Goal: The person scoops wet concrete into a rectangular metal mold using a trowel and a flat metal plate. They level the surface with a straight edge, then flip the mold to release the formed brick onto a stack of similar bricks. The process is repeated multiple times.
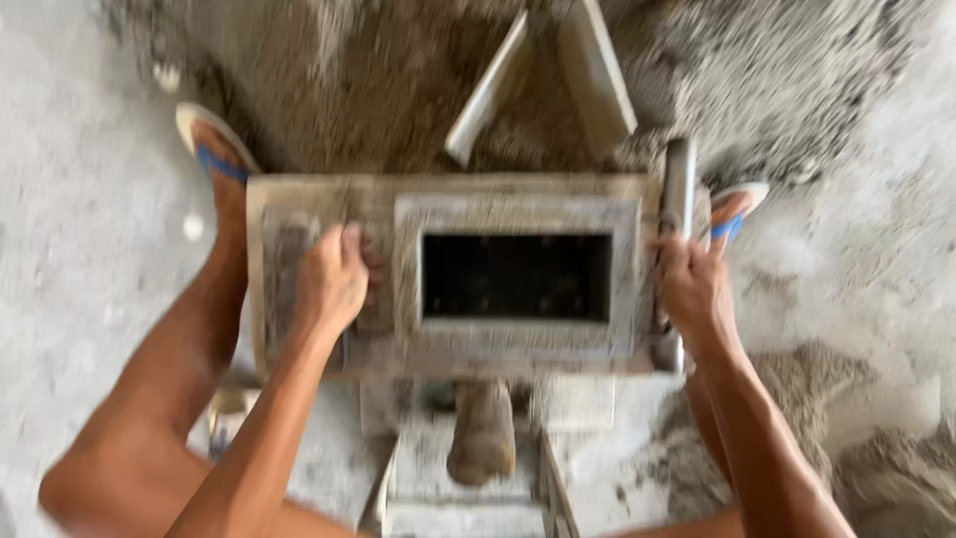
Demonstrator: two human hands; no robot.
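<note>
1. At the centre of the frame sat a grey, mortar-caked block mould [518, 344], a rectangular frame with a dark, hollow opening [516, 276] in its middle.
2. The left hand [334, 279] lay on the mould's left side, left of centre in the frame, its fingers curled down and closed over the frame's edge beside the opening.
3. The right hand [689, 284] was at the right of centre, fingers wrapped shut around an upright metal handle bar [679, 189] fixed to the mould's right side.
4. Two flat boards [488, 90] leaned in a V shape just above the mould, at the top middle of the frame, resting against a heap of damp sand mix [378, 90].
5. A foot in a blue-strapped sandal [214, 149] stood at the upper left corner of the mould, and a second sandalled foot [735, 209] just beyond the handle at the right (both feet blurred by motion).
6. Below the mould, at the bottom centre, a crusted lever [483, 433] stuck out over a pale metal base [597, 478].
7. Loose sand [886, 478] lay piled at the lower right.
</note>
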